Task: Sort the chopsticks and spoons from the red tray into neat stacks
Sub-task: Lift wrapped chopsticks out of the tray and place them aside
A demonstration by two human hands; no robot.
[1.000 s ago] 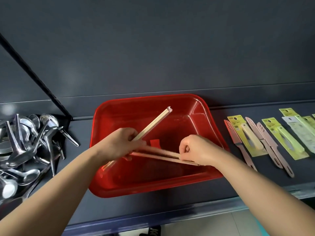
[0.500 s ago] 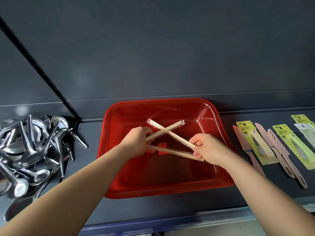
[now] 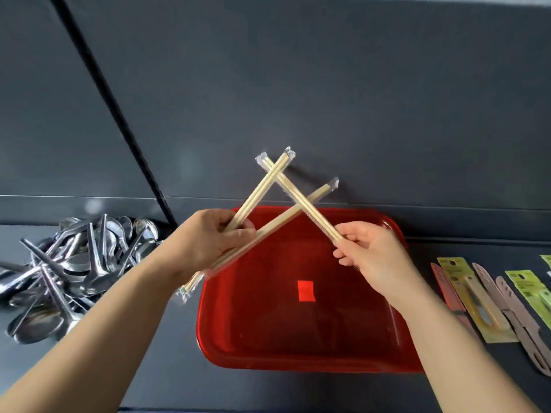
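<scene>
Chopsticks [image 3: 262, 189] are now up out of the bare red tray [image 3: 298, 363], your left hand [image 3: 208, 242] curling round two packs, right hand [image 3: 372, 254] pinching one; spoons [image 3: 77, 263] at the left edge of the bench [image 3: 167, 353] lie unstacked.

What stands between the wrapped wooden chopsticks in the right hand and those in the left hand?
Nothing visible: the right hand pinches one wrapped wooden chopstick pair, which crosses the left hand's two pairs above the red plastic tray.

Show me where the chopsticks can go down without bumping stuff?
Bare shelf lies between the spoon pile and the red tray, and along the tray's front edge. Crowded: the spoon pile left, packaged knives right.
</scene>
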